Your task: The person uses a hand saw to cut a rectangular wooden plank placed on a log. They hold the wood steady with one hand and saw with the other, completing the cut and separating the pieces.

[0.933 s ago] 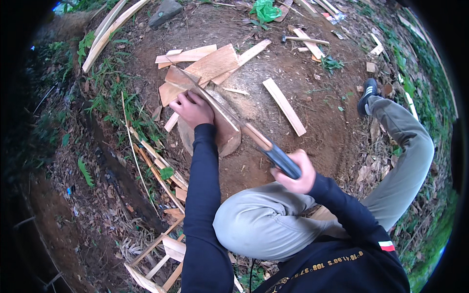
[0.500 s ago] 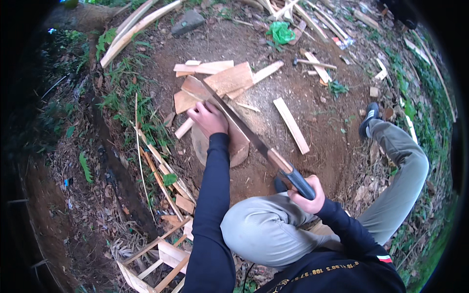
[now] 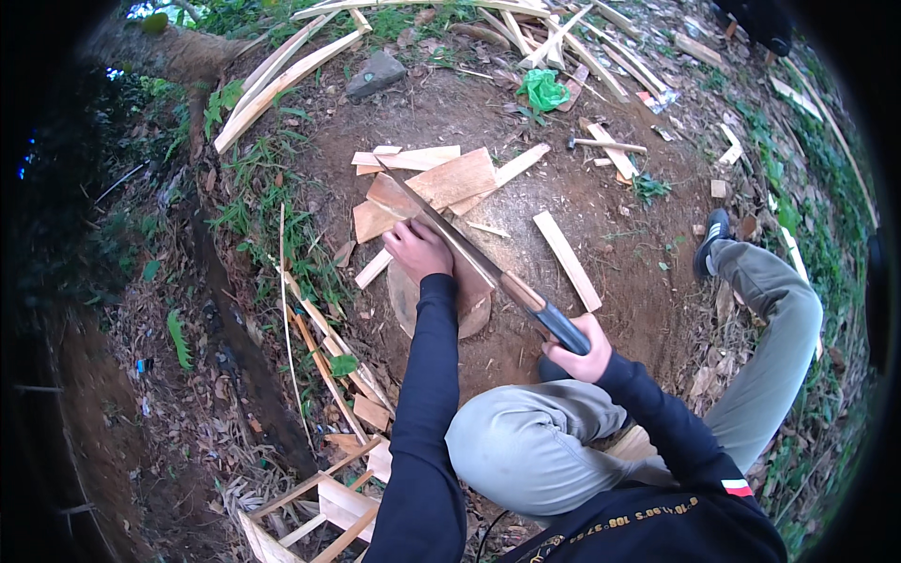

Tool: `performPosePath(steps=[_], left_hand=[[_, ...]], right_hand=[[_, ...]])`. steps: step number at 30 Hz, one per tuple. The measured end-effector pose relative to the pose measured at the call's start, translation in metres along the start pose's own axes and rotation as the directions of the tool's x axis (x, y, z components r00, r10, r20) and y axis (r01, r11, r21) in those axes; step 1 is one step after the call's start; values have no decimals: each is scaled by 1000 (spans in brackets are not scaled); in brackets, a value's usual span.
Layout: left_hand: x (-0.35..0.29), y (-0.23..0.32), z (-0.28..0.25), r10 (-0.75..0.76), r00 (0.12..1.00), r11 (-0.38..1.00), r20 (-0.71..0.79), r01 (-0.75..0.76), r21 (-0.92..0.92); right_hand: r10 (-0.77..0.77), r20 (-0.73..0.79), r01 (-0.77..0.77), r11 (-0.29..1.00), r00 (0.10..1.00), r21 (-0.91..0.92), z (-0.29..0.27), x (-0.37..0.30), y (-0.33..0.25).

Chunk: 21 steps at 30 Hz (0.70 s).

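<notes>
My right hand [image 3: 580, 349] is wrapped round the dark handle of a handsaw [image 3: 462, 239]. The long blade slants away to the upper left, lying along the edge of a wooden board [image 3: 474, 283]. That board rests on a round tree stump [image 3: 404, 305]. My left hand [image 3: 419, 249] grips the board just left of the blade, with bent fingers near the saw. Beyond it, several cut planks [image 3: 457, 178] lie overlapping on the ground, with pale sawdust around them.
A loose wooden strip [image 3: 567, 261] lies right of the stump. Farther off are a hammer [image 3: 608, 145], a green plastic bag [image 3: 543, 91] and a grey stone [image 3: 376, 75]. A wooden frame [image 3: 314, 511] stands at the lower left, close to my left arm. Long timber strips [image 3: 291, 80] lie at the back.
The saw and my right hand have moved forward, away from my body, along the board. My left hand stays on the board. The whole view has shifted slightly.
</notes>
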<state>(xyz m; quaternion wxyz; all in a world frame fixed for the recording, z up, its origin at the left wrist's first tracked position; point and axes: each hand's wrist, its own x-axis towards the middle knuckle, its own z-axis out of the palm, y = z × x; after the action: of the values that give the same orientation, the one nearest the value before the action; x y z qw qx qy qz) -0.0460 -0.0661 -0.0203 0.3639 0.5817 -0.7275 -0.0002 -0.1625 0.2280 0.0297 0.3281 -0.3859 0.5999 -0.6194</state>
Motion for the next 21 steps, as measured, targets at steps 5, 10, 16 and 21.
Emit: performPosePath(steps=[5,10,16,21], left_hand=[[4,4,-1,7,1000,1000,-24,-7,-9],[5,-4,4,68,995,998,-72,-67,14],[4,-5,4,59,996,998,-69,-59,9],[4,-8,7,44,996,999,-78,-43,8]], right_hand=[[203,271,-265,940,941,216,-39,-27,-19],[163,237,-190,977,958,93,-14,14,-13],[225,369,-318,923,902,215,-55,-12,-26],[498,367,-615,692,786,378,-41,14,-9]])
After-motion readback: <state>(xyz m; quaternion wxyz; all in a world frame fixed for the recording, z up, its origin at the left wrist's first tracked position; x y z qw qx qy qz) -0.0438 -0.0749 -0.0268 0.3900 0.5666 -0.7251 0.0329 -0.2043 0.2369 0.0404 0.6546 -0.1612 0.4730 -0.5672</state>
